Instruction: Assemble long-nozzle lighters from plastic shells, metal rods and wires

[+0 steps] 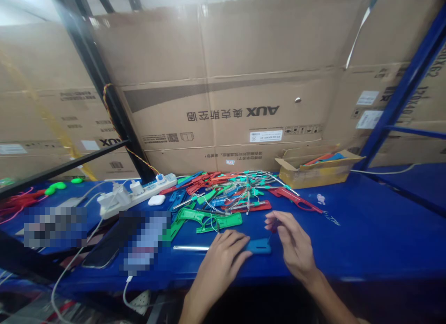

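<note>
My left hand (225, 254) is wrapped over a blue long-nosed lighter (260, 246) and holds it down on the blue table near the front edge. Its silver metal tube (191, 248) sticks out to the left of my fingers. To the right, my right hand (294, 242) is closed around a small screwdriver (273, 227) with a dark red handle, mostly hidden by the fingers. The thin shaft slants down to the right end of the blue handle. Just beyond lies a green handle shell (228, 220) with a white wire beside it.
Behind my hands spreads a pile of red, green and blue lighter parts (223, 194) with metal tubes and wires. An open cardboard box (313, 175) stands back right. Leftward are a power strip (139, 196), a white earbud case (156, 200) and phones (113, 240) with cables.
</note>
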Available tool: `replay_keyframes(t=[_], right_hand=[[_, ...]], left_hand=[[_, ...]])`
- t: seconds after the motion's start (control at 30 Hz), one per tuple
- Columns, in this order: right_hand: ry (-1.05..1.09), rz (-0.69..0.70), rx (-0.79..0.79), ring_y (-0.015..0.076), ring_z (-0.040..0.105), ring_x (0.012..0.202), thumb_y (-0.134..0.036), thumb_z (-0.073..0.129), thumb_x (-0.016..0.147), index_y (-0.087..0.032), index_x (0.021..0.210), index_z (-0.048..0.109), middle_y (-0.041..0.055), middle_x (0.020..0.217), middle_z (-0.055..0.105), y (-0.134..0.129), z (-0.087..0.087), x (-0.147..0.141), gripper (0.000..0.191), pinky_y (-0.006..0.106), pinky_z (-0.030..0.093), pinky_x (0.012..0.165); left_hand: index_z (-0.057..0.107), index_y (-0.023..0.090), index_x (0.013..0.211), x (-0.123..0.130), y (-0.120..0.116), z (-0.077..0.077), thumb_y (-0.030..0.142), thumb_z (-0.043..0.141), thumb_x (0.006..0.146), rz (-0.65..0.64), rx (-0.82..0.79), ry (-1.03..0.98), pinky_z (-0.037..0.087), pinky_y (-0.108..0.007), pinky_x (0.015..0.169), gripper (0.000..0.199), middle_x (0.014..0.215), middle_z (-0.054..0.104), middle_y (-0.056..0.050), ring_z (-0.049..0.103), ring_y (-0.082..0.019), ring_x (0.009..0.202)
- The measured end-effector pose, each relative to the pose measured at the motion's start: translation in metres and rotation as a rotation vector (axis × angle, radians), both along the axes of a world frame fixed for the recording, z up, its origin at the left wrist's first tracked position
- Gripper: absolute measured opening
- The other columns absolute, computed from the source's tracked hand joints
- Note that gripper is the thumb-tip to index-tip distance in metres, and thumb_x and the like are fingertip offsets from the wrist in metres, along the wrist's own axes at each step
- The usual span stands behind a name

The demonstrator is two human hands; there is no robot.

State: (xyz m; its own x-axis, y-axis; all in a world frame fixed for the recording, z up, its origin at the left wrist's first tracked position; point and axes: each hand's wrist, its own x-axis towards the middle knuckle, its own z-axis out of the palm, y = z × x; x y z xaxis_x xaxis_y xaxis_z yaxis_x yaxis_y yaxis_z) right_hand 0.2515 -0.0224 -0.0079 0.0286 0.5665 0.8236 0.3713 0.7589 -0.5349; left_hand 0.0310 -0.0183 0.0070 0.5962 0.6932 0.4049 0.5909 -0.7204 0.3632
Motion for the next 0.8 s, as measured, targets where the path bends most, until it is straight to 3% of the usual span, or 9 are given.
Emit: replay_keyframes(t=[0.13,0.27,0.47,0.67,0.8], right_hand=[[0.035,-0.036,0.002,0.0164,0.069,0.084,-0.01,0.053,0.101,-0.031,0.146,0.052,0.0046,0.105,0.066,0.0001,-0.0005,-0.0008,0.05,0.032,0.063,0.076],[-0.05,-0.087,0.04,0.0168,0.067,0.086,-0.01,0.062,0.097,-0.031,0.131,0.064,0.0036,0.101,0.064,-0.0009,0.0041,0.002,0.04,0.031,0.06,0.076],[-0.016,0.0,0.017,0.0165,0.067,0.089,-0.006,0.046,0.102,-0.029,0.142,0.056,0.0063,0.108,0.066,-0.001,0.0048,0.0005,0.048,0.031,0.06,0.075],[-0.028,-0.1,0.059,0.0169,0.064,0.083,-0.01,0.065,0.095,-0.03,0.132,0.063,0.0025,0.095,0.063,0.0001,0.0047,0.004,0.042,0.031,0.057,0.073],[-0.042,-0.034,0.027,0.0175,0.067,0.089,-0.012,0.051,0.103,-0.029,0.138,0.06,0.0065,0.107,0.065,-0.0016,0.0028,0.0032,0.04,0.032,0.06,0.075]], left_hand=[[0.066,0.028,0.13,-0.0003,0.0002,-0.0001,0.03,0.059,0.104,-0.008,-0.001,-0.003,0.052,-0.039,0.099,0.027,0.122,0.071,-0.004,0.063,-0.023,0.115],[0.065,0.028,0.131,-0.0007,0.0001,-0.0006,0.028,0.058,0.105,-0.007,-0.025,0.001,0.05,-0.041,0.101,0.028,0.124,0.07,-0.003,0.062,-0.023,0.117],[0.065,0.029,0.132,-0.0006,-0.0005,0.0,0.028,0.059,0.104,-0.003,-0.038,0.001,0.049,-0.041,0.1,0.028,0.125,0.07,-0.003,0.062,-0.024,0.118],[0.065,0.029,0.132,-0.0013,-0.0014,0.0001,0.027,0.059,0.104,-0.009,-0.03,0.01,0.049,-0.04,0.1,0.028,0.125,0.07,-0.002,0.062,-0.023,0.118],[0.065,0.029,0.132,-0.0012,-0.0006,-0.0013,0.027,0.057,0.105,-0.013,-0.039,0.006,0.05,-0.04,0.1,0.028,0.124,0.069,-0.002,0.061,-0.023,0.117]])
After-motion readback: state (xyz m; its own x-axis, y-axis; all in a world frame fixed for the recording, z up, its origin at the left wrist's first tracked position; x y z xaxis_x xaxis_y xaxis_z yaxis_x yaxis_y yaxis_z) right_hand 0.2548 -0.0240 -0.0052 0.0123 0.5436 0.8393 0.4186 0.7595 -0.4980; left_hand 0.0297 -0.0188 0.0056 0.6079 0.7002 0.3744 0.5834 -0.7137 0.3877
